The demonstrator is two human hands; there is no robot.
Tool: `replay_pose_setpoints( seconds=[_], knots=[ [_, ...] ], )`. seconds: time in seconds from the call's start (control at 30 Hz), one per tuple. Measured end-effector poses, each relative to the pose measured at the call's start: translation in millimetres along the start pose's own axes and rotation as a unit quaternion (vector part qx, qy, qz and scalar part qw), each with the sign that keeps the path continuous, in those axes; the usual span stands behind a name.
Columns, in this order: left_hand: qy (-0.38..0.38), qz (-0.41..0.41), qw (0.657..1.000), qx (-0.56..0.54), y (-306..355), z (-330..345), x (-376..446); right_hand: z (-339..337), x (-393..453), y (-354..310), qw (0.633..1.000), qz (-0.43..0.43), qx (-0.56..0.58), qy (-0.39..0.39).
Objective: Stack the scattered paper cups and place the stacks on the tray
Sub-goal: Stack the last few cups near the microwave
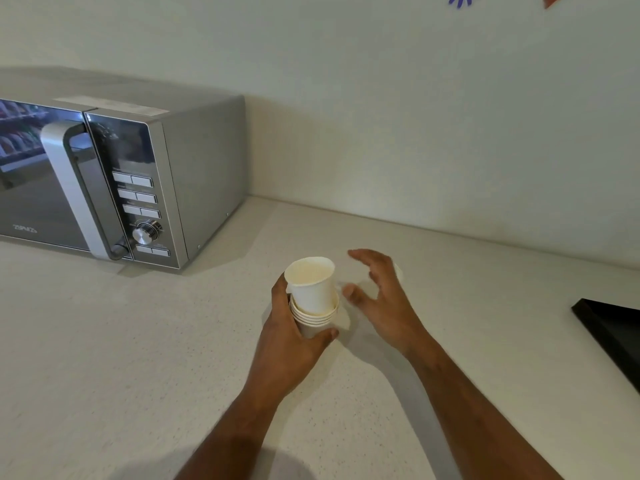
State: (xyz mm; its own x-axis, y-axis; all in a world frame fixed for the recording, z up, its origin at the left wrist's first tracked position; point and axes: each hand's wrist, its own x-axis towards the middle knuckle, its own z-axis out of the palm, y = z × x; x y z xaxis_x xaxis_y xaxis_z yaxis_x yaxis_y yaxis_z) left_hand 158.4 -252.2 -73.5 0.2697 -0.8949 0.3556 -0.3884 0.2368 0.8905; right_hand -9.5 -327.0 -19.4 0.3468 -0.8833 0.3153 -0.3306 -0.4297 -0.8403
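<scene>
Your left hand (294, 341) gripped the stack of paper cups (313, 299) above the surface (138, 341), top cup tilted and not seated. Your right hand (381, 299) hovered beside it, fingers spread, holding nothing. Stacking was in hand; next, press that cup down, then carry it to the tray (609, 327).

White paper cups (313, 292), cream inside, in the left hand (289, 337). Pale speckled beige counter (138, 341) beneath both hands. Far left of them, a silver microwave (204, 168) with dark mirrored door. Right of the right hand (384, 299), a black tray (613, 337). Off-white wall (381, 98) behind.
</scene>
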Motion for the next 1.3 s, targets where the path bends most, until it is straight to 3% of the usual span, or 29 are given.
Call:
replay_pose_setpoints(
  seconds=[0.07, 0.13, 0.23, 0.5, 0.73, 0.87, 1.0, 1.1, 1.17, 1.3],
  knots=[
    [-0.01, -0.011, 1.0, -0.006, 0.5, -0.5, -0.1, -7.7, 7.8, 11.8, 0.99, 0.062, -0.034, 0.124],
    [-0.014, -0.019, 1.0, -0.007, 0.8, 0.4, -0.2, -13.6, 14.2, 22.2, 0.969, 0.146, -0.072, 0.188],
    [-0.022, -0.016, 1.0, 0.005, 0.0, 1.0, 0.1, -16.1, 17.1, 38.5, 0.964, 0.193, -0.06, 0.174],
    [-0.03, 0.008, 0.999, 0.024, -5.4, 4.0, 2.3, -10.3, 14.6, 37.6, 0.973, 0.132, -0.062, 0.178],
    [-0.017, 0.014, 0.999, 0.026, -2.9, 4.8, 0.6, 20.0, 12.6, 25.9, 0.979, 0.188, -0.003, 0.079],
    [-0.021, 0.016, 0.999, 0.031, -4.4, 3.1, 0.6, 21.8, 12.8, 11.3, 0.979, 0.131, -0.026, 0.152],
    [-0.019, 0.016, 0.999, 0.026, -6.0, 4.9, 2.0, 8.2, 5.0, -18.3, 0.975, -0.013, -0.013, 0.223],
    [-0.019, 0.016, 1.0, 0.012, -5.3, 6.3, 2.5, -1.3, -7.6, -33.2, 0.966, -0.16, -0.113, 0.168],
    [-0.016, 0.01, 1.0, -0.003, -3.8, 7.9, 1.8, -4.3, -15.8, -36.6, 0.939, -0.247, -0.212, 0.11],
    [-0.036, 0.01, 0.999, -0.032, 0.0, 13.1, -5.1, -3.5, -31.9, -36.6, 0.912, -0.265, -0.313, -0.02]
  ],
)
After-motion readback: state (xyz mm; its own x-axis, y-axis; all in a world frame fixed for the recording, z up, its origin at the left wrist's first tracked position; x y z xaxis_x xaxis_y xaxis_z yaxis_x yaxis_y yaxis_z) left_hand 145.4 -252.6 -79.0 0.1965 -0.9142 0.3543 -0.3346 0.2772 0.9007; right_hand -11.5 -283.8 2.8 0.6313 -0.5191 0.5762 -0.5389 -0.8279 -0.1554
